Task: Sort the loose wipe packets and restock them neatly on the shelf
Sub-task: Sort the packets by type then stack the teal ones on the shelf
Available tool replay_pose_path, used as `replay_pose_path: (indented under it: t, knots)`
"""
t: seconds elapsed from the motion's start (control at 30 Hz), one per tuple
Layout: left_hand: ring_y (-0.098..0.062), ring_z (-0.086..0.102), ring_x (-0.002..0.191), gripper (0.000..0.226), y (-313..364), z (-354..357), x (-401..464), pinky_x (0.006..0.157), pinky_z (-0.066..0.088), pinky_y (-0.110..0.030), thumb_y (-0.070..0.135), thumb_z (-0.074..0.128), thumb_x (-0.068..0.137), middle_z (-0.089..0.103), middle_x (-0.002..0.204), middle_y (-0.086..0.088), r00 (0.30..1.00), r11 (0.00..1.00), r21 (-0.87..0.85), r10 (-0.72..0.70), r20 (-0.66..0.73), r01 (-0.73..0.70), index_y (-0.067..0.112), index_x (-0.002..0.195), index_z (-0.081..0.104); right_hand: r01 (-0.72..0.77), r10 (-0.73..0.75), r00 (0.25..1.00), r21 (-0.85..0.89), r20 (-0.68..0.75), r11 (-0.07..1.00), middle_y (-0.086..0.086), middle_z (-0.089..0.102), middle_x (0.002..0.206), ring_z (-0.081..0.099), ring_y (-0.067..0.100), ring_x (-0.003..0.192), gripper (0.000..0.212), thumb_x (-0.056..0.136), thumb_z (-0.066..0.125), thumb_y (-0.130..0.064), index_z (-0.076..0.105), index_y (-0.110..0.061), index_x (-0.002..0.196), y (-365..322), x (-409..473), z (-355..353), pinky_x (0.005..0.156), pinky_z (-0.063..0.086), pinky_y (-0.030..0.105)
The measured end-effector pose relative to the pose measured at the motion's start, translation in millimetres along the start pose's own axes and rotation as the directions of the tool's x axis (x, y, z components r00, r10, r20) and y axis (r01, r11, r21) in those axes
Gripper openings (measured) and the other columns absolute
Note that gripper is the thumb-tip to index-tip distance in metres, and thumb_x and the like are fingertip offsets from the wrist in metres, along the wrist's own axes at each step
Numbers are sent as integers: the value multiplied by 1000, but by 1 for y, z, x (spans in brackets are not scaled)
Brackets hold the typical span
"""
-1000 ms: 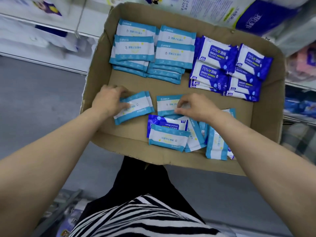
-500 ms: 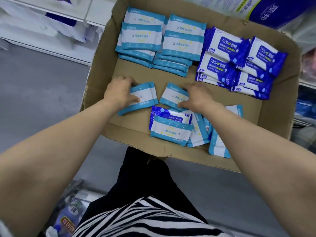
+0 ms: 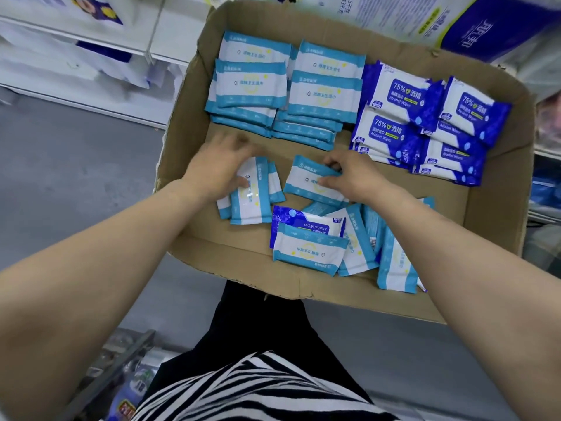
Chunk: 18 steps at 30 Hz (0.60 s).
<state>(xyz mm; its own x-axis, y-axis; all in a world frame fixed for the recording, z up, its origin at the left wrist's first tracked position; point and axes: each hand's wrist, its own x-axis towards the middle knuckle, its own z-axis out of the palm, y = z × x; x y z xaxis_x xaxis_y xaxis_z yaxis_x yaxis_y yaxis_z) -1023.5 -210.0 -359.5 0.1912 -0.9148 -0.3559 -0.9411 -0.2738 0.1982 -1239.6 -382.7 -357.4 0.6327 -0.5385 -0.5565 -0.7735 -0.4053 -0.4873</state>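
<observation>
A: Where the cardboard tray [image 3: 498, 208] is seen from above, what is listed on its floor?

B: Two stacks of light-blue packets [image 3: 252, 83] are recorded at the far left, and stacks of dark-blue alcohol wipes [image 3: 394, 95] at the far right, the two groups touching. A loose heap [image 3: 343, 241] of mixed packets is noted by the near wall, right of centre.

A: And the hands?

B: The left hand [image 3: 212, 168] is laid over a small fanned bundle of light-blue packets [image 3: 252, 199], thumb across the top one; the fingers are blurred, and how far they are curled cannot be told. A single light-blue packet [image 3: 312, 183] is pinched at its far edge by the right hand [image 3: 355, 177], fingers curled narrowly round it.

A: What of the surroundings?

B: Grey floor [image 3: 76, 183] is entered at left. White shelving [image 3: 91, 71] with pale packs is listed behind, and large blue-and-white packs [image 3: 473, 28] are seen past the far wall. A striped top [image 3: 258, 390] is seen below.

A: Edges and open room?

B: Low walls are noted on all sides. Bare cardboard is recorded between the far stacks and the hands, and along the tray's near-left corner.
</observation>
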Motion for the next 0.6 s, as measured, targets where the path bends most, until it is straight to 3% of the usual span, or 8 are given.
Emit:
replay_pose_path:
  t: [0.03,0.1,0.17,0.23,0.3,0.37,0.47,0.6]
  knots:
    - [-32,28,136,75,-1,-2,6,105,37,-53,29,76,79,31,151,-8,987,988,53,143,69,-147,38,143,38,-7,7,1000,-4,5,1000,0,64,108,59,20,97,28,84,76,-29,64,-19,108,-1,2,0,85,51,35]
    - [-28,15,144,67,-3,-5,17,111,29,-49,24,71,83,19,158,-1,932,948,84,280,231,-306,43,140,41,-19,19,1000,-17,17,1000,0,64,109,60,20,100,29,84,76,-29,64,-20,108,-5,7,0,89,51,37]
    - [-26,15,144,52,-5,-7,27,114,28,-46,25,72,82,21,157,1,901,928,54,344,264,-369,39,128,55,-32,33,999,-26,30,999,-1,64,110,60,21,102,29,84,77,-29,64,-21,109,-6,11,-1,89,51,36]
    - [-25,26,138,36,-9,-10,34,108,33,-42,26,76,78,33,150,0,905,929,-6,362,222,-370,29,110,61,-37,38,999,-22,35,999,0,65,111,60,20,102,29,85,76,-28,65,-19,109,-9,15,-3,86,49,31]
    - [-23,43,120,29,-17,-15,38,95,41,-39,25,78,75,53,126,1,922,937,-147,340,186,-316,23,97,59,-36,36,999,2,18,999,-1,65,109,60,19,102,26,86,74,-29,65,-20,109,-12,18,-8,84,46,29]
    - [-21,54,98,28,-25,-24,40,82,46,-41,22,79,75,60,99,4,948,921,-343,258,187,-183,21,91,56,-33,34,999,30,-11,999,-3,65,111,59,17,104,26,89,70,-32,65,-23,113,-17,22,-19,85,44,28]
    - [-20,57,97,29,-41,-52,56,83,48,-39,25,77,79,61,100,2,986,902,-430,89,144,-19,18,97,55,8,-3,995,48,-101,999,-3,66,117,59,17,109,29,92,65,-33,65,-25,120,-31,31,-48,86,44,27]
    - [-19,53,94,31,-57,-101,96,77,40,-30,26,76,80,54,101,2,995,925,-377,-69,-72,37,21,99,53,66,-74,971,-40,-228,997,3,64,126,56,24,117,34,93,63,-29,64,-18,125,-50,58,-94,96,43,32]
